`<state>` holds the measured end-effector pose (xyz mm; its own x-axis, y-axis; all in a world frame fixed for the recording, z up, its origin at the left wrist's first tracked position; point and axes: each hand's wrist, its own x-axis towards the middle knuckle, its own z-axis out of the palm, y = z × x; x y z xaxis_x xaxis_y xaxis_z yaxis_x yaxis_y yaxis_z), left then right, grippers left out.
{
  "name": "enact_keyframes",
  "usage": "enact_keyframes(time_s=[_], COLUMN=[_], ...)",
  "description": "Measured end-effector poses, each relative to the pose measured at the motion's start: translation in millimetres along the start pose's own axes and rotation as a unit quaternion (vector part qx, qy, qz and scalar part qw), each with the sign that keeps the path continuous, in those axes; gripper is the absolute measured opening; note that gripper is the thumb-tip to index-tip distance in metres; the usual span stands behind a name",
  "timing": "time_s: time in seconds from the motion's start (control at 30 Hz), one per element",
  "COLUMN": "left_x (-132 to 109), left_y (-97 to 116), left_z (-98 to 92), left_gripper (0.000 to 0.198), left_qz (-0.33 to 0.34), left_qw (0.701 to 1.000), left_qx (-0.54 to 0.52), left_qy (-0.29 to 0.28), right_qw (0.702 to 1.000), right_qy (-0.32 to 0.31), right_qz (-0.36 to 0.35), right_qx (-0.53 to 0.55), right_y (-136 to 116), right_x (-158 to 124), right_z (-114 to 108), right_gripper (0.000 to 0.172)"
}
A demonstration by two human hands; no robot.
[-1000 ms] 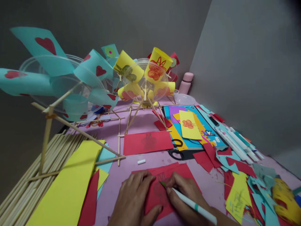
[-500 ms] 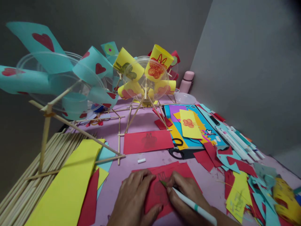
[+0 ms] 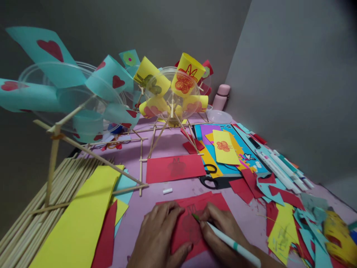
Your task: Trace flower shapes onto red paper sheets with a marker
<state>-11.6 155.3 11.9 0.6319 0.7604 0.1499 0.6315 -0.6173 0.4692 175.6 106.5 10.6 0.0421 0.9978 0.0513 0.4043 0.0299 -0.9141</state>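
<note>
My left hand (image 3: pixel 156 238) lies flat on a red sheet of paper (image 3: pixel 220 199), fingers stretched and thumb apart. In my right hand (image 3: pixel 220 223) is a white felt-tip marker (image 3: pixel 229 242) with a green tip and a green band. Its tip touches the sheet near the top of a dark butterfly drawing (image 3: pixel 191 225), between my two hands. Beyond the sheet lies a small white marker cap (image 3: pixel 167 191). A red paper strip (image 3: pixel 158 169) with a similar faint butterfly rests further back.
Wheel models with sticks (image 3: pixel 52 167), clear plastic discs and rolled paper stand behind. Yellow paper (image 3: pixel 75 219) and a pile of sticks (image 3: pixel 16 227) lie left. To the right are black scissors (image 3: pixel 209 182), a yellow butterfly card (image 3: pixel 223 158), markers (image 3: pixel 281 173) and paper scraps (image 3: pixel 281 230).
The marker tip has shifted slightly to the right on the red sheet, together with my right hand. My left hand stays in place.
</note>
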Motion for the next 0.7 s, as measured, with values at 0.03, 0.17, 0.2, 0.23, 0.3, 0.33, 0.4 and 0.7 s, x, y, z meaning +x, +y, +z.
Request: enact_keyframes(time_s=[0.03,0.17,0.2,0.23,0.3,0.33,0.4,0.7], left_x=[-0.1,-0.4,-0.6,-0.9,-1.6,-2.0,-2.3,0.7], left_y=[-0.1,-0.1,0.1,0.2,0.4,0.4,0.3,0.9], left_z=[0.1,-0.3,-0.6,-0.9,-1.3,-1.4,-1.0,-1.0], left_gripper=[0.048,0.048,0.048,0.047,0.047,0.048,0.048,0.047], left_qz=[0.000,0.003,0.004,0.006,0.009,0.009,0.010,0.005], left_qw=[1.000,1.000,1.000,1.000,1.000,1.000,1.000,1.000], left_qx=[0.000,0.005,0.005,0.004,0.002,0.001,0.000,0.004], left_qy=[0.000,0.008,0.010,0.011,0.010,0.009,0.008,0.019], right_qw=[0.999,0.991,0.991,0.991,0.993,0.994,0.997,0.995], right_qy=[0.010,0.056,0.060,0.058,0.038,0.027,0.014,0.033], right_qz=[0.014,0.064,0.066,0.066,0.054,0.048,0.041,0.032], right_qx=[0.032,0.104,0.105,0.104,0.099,0.092,0.068,0.083], right_y=[-0.4,-3.2,-3.8,-4.1,-3.7,-3.1,-1.7,-1.8], right_x=[-0.6,-2.5,-2.6,-2.6,-2.0,-1.6,-1.1,-0.6], right_z=[-0.4,-1.8,-1.8,-1.5,-0.8,-0.4,0.1,-0.6], right_gripper=[0.009,0.013,0.013,0.013,0.012,0.011,0.009,0.010])
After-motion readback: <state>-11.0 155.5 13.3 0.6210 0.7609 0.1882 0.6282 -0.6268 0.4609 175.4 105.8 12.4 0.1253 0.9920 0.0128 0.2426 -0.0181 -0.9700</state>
